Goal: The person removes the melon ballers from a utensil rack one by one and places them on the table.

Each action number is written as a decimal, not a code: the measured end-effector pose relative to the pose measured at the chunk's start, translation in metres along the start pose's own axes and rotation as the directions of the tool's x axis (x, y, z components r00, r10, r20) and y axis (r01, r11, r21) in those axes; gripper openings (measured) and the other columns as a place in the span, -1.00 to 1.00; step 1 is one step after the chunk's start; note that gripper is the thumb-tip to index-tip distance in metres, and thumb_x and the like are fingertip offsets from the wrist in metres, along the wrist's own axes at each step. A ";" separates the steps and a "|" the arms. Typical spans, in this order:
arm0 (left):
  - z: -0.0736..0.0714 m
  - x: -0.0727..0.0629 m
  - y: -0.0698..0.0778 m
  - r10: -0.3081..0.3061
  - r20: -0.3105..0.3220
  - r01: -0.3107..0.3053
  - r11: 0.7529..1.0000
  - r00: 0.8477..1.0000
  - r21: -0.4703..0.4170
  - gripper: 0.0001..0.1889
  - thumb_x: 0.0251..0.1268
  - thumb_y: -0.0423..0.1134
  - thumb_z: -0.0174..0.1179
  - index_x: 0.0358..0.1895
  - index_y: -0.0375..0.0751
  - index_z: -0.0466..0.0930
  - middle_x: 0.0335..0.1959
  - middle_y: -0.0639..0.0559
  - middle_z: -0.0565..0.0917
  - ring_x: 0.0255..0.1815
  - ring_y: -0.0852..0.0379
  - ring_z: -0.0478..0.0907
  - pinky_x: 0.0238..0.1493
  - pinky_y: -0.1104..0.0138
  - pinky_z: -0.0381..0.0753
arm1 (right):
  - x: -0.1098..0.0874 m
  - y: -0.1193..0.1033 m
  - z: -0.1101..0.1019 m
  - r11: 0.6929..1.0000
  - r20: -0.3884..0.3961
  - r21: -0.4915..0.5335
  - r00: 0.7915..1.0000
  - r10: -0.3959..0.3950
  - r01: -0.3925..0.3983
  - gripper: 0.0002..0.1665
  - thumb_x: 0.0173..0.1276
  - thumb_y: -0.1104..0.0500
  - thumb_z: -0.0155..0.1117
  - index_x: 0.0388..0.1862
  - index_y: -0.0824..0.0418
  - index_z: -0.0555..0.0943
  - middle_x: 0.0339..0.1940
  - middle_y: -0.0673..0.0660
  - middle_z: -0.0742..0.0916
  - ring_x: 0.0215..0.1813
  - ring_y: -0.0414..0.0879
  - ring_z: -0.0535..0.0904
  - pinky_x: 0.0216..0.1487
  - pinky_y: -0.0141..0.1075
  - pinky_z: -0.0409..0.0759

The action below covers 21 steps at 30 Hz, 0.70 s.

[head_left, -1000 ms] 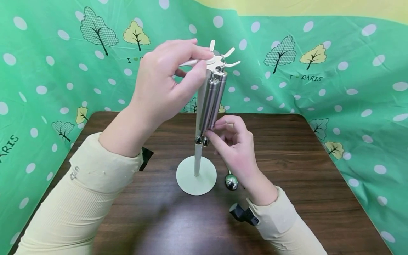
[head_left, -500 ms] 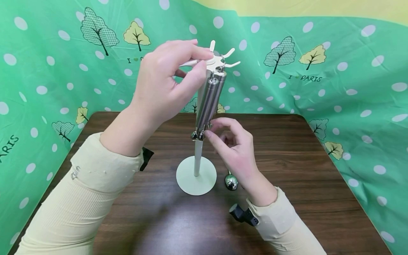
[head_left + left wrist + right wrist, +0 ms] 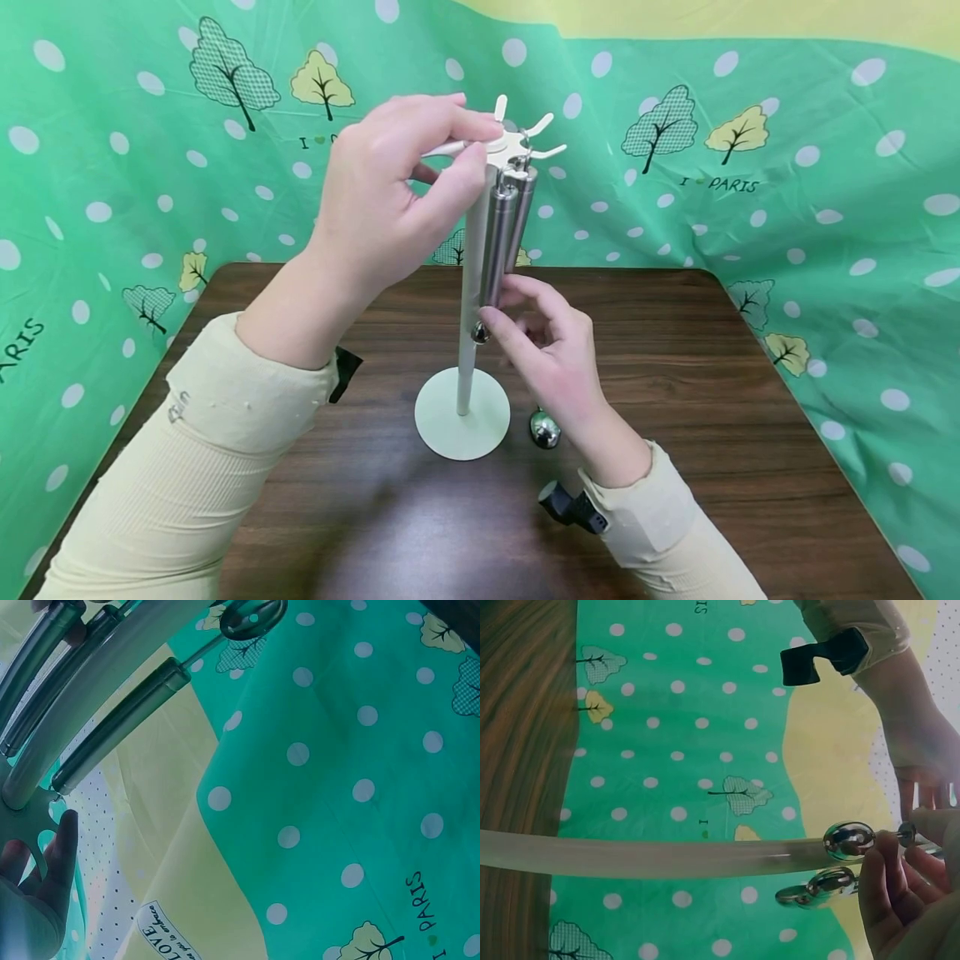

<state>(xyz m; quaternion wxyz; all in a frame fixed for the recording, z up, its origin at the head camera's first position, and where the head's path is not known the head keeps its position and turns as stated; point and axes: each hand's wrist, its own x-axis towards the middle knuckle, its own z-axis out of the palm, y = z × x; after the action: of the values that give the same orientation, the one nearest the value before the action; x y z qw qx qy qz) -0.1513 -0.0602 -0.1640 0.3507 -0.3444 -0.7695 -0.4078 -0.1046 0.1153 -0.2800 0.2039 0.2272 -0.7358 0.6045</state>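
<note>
A pale utensil stand (image 3: 462,429) with a round base, a pole and a hooked top stands on the table. My left hand (image 3: 397,179) pinches its top between thumb and fingers. From the hooks hang metal-handled utensils, including a front spoon (image 3: 498,237) and another utensil (image 3: 523,212) behind it. My right hand (image 3: 553,346) holds the front spoon low down between thumb and index finger. In the right wrist view, shiny spoon heads (image 3: 849,841) are beside those fingers. The left wrist view includes a hanging slotted spoon (image 3: 124,724) with an oval head.
A shiny rounded utensil head (image 3: 544,428) is beside the base, its upper part hidden by my right hand; it seems to lie on the brown wooden table (image 3: 675,358). A green dotted cloth (image 3: 585,67) rises behind and at both sides.
The hanging utensils swing left, then back right. The front spoon now lies between my right thumb and index finger, which were apart from it half a second ago. My left hand stays put.
</note>
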 end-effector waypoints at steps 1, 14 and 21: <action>0.000 0.000 0.000 0.000 0.000 0.000 1.000 1.000 -0.003 -0.68 0.26 -0.25 0.01 -0.17 -0.17 0.79 -0.09 0.09 0.79 0.17 0.32 0.58 -0.26 0.42 0.67 | 0.000 0.000 0.000 1.000 0.002 0.008 1.000 0.001 -0.001 -0.64 0.26 0.42 0.29 0.06 0.38 0.59 -0.27 0.20 0.72 -0.70 -0.22 0.46 -0.65 -0.37 0.51; 0.001 0.000 -0.004 0.049 -0.006 -0.049 0.999 0.999 0.015 -0.68 0.29 -0.25 -0.01 -0.16 -0.18 0.78 -0.09 0.06 0.80 0.17 0.27 0.60 -0.28 0.43 0.67 | -0.002 -0.007 -0.002 0.991 0.016 0.090 0.994 -0.105 0.103 -0.74 0.30 0.46 0.20 -0.02 0.51 0.54 -0.40 -0.19 0.64 -0.73 -0.26 0.45 -0.69 -0.41 0.47; 0.003 0.000 -0.004 0.049 -0.022 -0.049 0.999 0.999 0.008 -0.67 0.28 -0.24 -0.01 -0.15 -0.18 0.78 -0.09 0.07 0.79 0.15 0.28 0.59 -0.31 0.38 0.68 | -0.008 -0.012 -0.008 0.979 -0.019 0.165 0.993 -0.121 0.122 -0.83 0.30 0.43 0.24 -0.16 0.51 0.53 -0.49 -0.14 0.70 -0.69 -0.24 0.44 -0.71 -0.40 0.42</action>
<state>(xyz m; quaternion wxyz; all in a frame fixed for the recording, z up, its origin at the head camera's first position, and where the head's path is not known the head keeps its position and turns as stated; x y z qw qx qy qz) -0.1555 -0.0591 -0.1673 0.3705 -0.3571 -0.7584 -0.4000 -0.0908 0.1221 -0.2731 0.2240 0.2852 -0.6669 0.6510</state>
